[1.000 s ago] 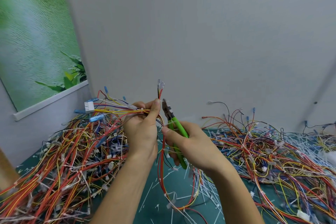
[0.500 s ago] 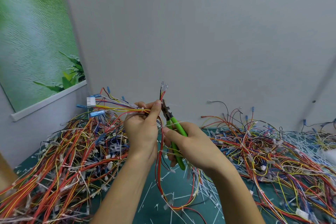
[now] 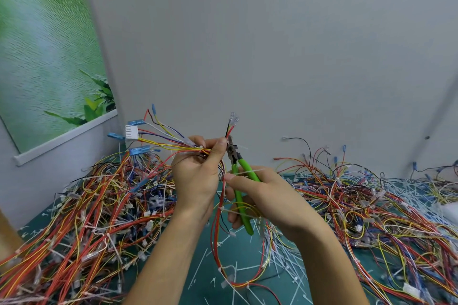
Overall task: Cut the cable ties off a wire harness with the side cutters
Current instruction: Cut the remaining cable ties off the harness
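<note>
The wire harness (image 3: 173, 145), a bundle of red, yellow, white and purple leads, is pinched between the thumb and curled fingers (image 3: 198, 142) of the left hand (image 3: 195, 178), raised above the tabletop (image 3: 198, 277). A white cable tie (image 3: 200, 148) shows on the bundle just at those fingers. From the grip the leads fan away to the left and end in a white connector (image 3: 130, 132) and blue terminals, while a red loop hangs down below the palm. The side cutters (image 3: 240, 202) stand just right of the left thumb tip, their dark head touching or almost touching the leads there; whether the jaws are closed cannot be told. The right hand (image 3: 270, 203) wraps its fingers around the green handles, thumb laid across them. Beyond both hands, tangled wire piles (image 3: 86, 218) cover the tabletop on either side, and cut white ties (image 3: 285, 262) lie scattered below the right wrist.
</note>
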`<move>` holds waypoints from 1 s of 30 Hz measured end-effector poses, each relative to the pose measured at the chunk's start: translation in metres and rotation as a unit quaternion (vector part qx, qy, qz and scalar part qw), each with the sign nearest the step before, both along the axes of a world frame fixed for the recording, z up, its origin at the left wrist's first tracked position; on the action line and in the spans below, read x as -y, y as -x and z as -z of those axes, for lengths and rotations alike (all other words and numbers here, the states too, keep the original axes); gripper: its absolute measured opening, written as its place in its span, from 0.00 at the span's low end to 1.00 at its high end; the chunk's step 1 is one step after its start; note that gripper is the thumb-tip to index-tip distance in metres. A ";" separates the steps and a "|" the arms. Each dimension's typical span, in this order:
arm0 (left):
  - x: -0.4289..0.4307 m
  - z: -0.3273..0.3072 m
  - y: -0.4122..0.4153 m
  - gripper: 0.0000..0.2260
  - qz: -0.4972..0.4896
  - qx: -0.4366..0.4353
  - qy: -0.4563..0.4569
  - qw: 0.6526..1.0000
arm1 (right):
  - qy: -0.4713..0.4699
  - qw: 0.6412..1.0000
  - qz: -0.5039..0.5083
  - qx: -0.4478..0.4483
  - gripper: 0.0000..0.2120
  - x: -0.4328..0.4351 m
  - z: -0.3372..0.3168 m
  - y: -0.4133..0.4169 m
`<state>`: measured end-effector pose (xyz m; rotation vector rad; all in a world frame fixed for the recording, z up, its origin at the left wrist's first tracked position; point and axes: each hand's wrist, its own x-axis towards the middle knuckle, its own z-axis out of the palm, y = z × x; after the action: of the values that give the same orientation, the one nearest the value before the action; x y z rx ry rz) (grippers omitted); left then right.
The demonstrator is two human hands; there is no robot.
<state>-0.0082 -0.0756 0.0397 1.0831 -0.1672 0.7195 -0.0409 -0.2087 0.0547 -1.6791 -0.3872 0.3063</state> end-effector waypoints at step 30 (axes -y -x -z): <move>-0.004 0.006 -0.002 0.10 -0.038 0.028 -0.091 0.995 | 0.012 0.999 -0.007 0.032 0.19 0.003 0.007 -0.005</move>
<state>-0.0059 -0.0720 0.0333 1.2479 -0.2441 0.8159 -0.0358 -0.2117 0.0474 -1.7134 -0.4446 0.2679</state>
